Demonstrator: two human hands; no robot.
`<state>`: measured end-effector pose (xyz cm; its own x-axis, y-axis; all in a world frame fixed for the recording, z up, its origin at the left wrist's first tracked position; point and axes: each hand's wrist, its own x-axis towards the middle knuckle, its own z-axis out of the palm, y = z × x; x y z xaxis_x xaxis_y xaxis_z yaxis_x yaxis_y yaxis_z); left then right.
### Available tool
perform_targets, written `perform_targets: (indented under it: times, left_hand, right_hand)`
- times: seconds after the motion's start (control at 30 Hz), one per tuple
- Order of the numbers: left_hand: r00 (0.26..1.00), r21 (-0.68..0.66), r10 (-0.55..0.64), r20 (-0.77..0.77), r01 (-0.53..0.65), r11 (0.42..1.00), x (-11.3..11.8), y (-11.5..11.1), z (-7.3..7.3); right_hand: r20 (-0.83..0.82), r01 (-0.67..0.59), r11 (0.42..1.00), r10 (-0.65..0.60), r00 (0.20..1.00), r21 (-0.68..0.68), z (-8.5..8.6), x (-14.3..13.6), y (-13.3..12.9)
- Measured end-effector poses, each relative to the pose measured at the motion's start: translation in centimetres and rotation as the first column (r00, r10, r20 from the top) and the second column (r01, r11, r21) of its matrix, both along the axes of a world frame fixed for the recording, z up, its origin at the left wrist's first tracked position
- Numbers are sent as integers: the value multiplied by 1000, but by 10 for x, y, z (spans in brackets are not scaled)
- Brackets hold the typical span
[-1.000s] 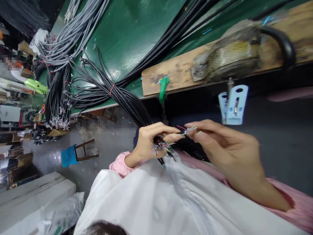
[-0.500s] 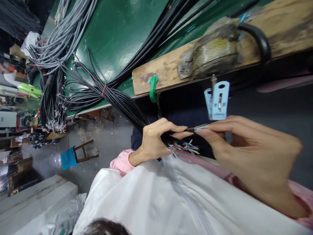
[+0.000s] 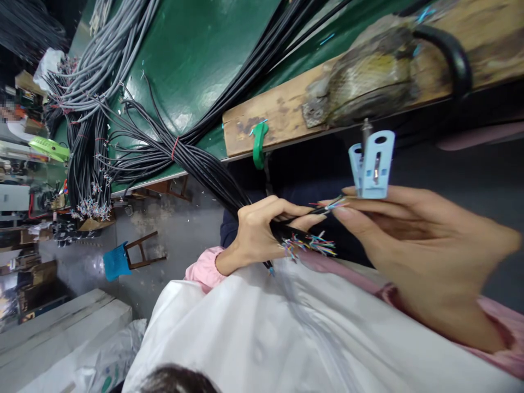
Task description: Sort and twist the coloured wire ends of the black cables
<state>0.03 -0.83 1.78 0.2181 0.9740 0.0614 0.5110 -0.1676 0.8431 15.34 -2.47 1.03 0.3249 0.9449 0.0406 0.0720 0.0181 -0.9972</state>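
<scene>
My left hand is wrapped around a thick bundle of black cables. Stripped ends with thin coloured wires stick out past its fingers. Between its thumb and forefinger it pinches one single cable, pointing right. At that cable's tip, fine coloured wires fan out, and the thumb and forefinger of my right hand close on them. A light blue clothes peg hangs from a metal pin just above my right fingers; it partly overlaps them in view.
A wooden board lies along the green table, carrying a tape-wrapped lump and a green hook. Grey cables and more black cables lie at left. A blue chair stands on the floor.
My right hand has shifted slightly, and the coloured wires at the single cable's tip look more spread, with a red one standing apart. My left hand keeps its hold on the bundle.
</scene>
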Motion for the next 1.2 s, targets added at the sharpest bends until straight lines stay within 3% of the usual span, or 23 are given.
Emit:
perform_targets:
  times: [0.1, 0.2, 0.4, 0.5, 0.63, 0.77, 0.87, 0.97, 1.03, 1.1, 1.2]
  left_hand:
    - [998, -10, -45, -45, 45, 999, -1, 1, 0]
    - [998, 21, -62, 1, 62, 998, -1, 2, 1]
    - [993, 208, -110, 47, 99, 973, 2, 7, -2]
    - [993, 283, -100, 60, 79, 956, 3, 9, -6]
    - [997, 336, -47, 67, 22, 942, 5, 9, -9]
    - [1000, 314, -27, 10, 23, 949, 6, 9, -9]
    - [999, 340, -48, 19, 38, 940, 8, 9, -10]
    - [995, 344, -66, 77, 36, 938, 6, 8, -10]
    - [989, 237, -104, 107, 77, 969, 2, 8, -6]
    - [966, 80, -209, 153, 198, 977, -4, 9, 1]
    - [911, -44, -366, 193, 380, 924, -12, 14, 18]
  right_hand:
    - [157, 50, 994, -65, 985, 96, -4, -1, 0]
    - [267, 19, 976, -78, 960, 217, -12, 1, 1]
    - [268, 32, 897, -166, 949, 440, -19, -2, 10]
    - [197, 51, 926, -133, 971, 375, -17, -1, 9]
    - [64, 47, 995, -52, 997, 84, -9, 7, 2]
    - [-59, -5, 991, -3, 998, -135, 0, 10, 0]
    - [-97, -106, 986, 94, 991, -125, 1, 6, 1]
    - [-80, -129, 987, 121, 989, -100, 1, 5, 2]
    - [-83, -152, 983, 144, 986, -99, 2, 7, 2]
    - [-89, -203, 975, 195, 977, -90, 5, 11, 2]
    - [-78, -285, 957, 281, 957, -47, 10, 16, 4]
